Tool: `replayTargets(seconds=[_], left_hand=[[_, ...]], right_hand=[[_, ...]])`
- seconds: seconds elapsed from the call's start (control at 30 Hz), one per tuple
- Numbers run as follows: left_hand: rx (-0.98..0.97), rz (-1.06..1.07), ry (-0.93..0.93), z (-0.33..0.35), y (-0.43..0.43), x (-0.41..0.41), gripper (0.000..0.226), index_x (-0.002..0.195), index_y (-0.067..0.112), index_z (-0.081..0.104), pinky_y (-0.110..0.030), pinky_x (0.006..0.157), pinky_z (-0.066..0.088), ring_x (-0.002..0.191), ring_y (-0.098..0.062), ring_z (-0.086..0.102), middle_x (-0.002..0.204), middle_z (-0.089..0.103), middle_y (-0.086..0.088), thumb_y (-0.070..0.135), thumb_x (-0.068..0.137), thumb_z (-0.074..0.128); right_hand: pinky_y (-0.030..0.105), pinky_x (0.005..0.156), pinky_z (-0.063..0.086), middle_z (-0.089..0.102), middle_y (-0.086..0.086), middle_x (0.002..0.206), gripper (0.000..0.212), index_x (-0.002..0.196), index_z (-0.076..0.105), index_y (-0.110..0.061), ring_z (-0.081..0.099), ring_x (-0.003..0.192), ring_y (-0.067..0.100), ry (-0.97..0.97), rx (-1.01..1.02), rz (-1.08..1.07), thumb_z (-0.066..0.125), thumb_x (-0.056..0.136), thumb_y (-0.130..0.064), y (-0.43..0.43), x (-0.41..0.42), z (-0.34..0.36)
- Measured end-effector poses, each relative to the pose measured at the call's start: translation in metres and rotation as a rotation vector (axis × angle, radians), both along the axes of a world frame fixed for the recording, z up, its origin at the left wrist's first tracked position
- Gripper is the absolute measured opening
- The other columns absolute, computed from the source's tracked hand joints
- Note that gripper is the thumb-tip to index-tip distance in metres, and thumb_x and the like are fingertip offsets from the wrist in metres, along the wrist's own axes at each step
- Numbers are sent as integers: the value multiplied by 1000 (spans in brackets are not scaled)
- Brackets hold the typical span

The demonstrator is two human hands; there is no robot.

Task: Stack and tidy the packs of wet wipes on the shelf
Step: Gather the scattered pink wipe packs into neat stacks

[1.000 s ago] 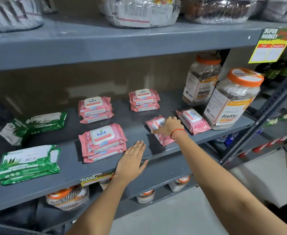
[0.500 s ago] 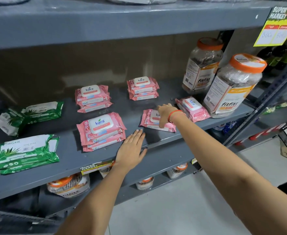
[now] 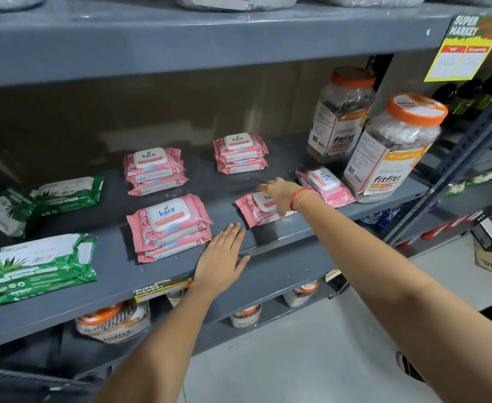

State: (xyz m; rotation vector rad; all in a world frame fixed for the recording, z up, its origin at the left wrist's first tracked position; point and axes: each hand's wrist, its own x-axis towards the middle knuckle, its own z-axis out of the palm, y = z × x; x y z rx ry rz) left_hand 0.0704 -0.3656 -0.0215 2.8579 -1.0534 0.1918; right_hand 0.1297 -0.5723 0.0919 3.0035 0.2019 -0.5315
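Stacked so far: three neat piles of pink Kara packs, front pile [image 3: 169,228], back-left pile [image 3: 154,170], back-right pile [image 3: 240,154].
Loose pink: one single pack [image 3: 253,209] lies flat near the shelf [image 3: 282,263] edge, another loose Kara pack [image 3: 324,183] sits just beside the fitfizz jar [image 3: 393,149].
Right hand [image 3: 281,193]: down on that single pack, fingers curled over its lid, gripping it.
Left hand [image 3: 221,257]: flat and released on the shelf edge, holding nothing.
Green Origami packs [image 3: 39,266]: front ones piled, rear ones [image 3: 47,199] askew.
Left to do: I'd say about halfway, with two pink singles and the greens waiting.

My single head camera looks forward and slightly down from close by at the grey shelf [image 3: 64,303], with both my forearms reaching in from the bottom edge.
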Motion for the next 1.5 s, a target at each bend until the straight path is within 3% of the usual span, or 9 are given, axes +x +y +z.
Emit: replayTargets(seconds=[0.23,0.37,0.53,0.63,0.73,0.87,1.03,1.27,1.5], left_hand=[[20,4,-15,-1,0,0,63,148,13,16,-32,116,11,144,-18,14,157,17,-5,48,97,28],[30,7,-14,-1,0,1,63,148,12,16,-32,115,12,144,-18,15,157,17,-5,48,97,29],[42,7,-17,-2,0,1,64,148,12,14,-32,115,12,144,-19,15,157,17,-6,49,97,27],[38,8,-21,-2,0,1,64,148,13,13,-31,116,11,144,-18,13,157,15,-5,49,97,26],[34,7,-20,-3,0,1,64,148,12,12,-31,116,9,144,-18,12,158,14,-5,48,97,26],[44,10,-29,-3,0,1,64,148,13,12,-31,115,9,144,-19,13,157,14,-5,49,97,26],[49,12,-26,-2,-1,1,65,148,13,14,-31,114,9,144,-19,15,157,16,-6,50,97,27],[58,11,-39,-3,-1,1,65,148,12,14,-31,115,11,144,-19,15,157,17,-6,49,97,26],[38,-2,-42,-1,1,-1,65,148,11,13,-31,115,10,144,-19,13,157,16,-6,49,97,27]], right_hand=[[42,90,47,49,13,135,95,145,28,-19,43,124,31,-29,-21,62,79,66,-4,-7,7,-9],[46,100,41,43,13,141,98,146,23,-20,37,130,33,-20,18,36,80,67,-11,-16,10,-10],[46,110,36,41,14,146,106,145,26,-13,42,131,34,-46,325,-269,85,61,-41,-56,5,11],[44,111,34,39,18,146,97,143,31,-9,38,132,38,-157,240,-514,74,70,-55,-90,-5,8],[45,110,31,32,21,146,97,146,23,-8,33,134,40,-181,226,-697,70,75,-53,-104,-18,-8],[48,105,38,44,23,135,77,134,35,-5,42,125,40,-370,227,-794,69,78,-45,-97,-25,-23],[48,104,35,43,24,137,72,133,39,-1,38,128,40,-443,412,-948,66,81,-43,-85,-22,-16],[41,99,40,45,23,132,68,129,45,-2,41,123,37,-468,582,-759,68,79,-41,-46,-17,7],[43,105,36,34,17,143,84,141,30,-8,32,132,33,-330,407,-590,69,78,-47,-9,-23,-1]])
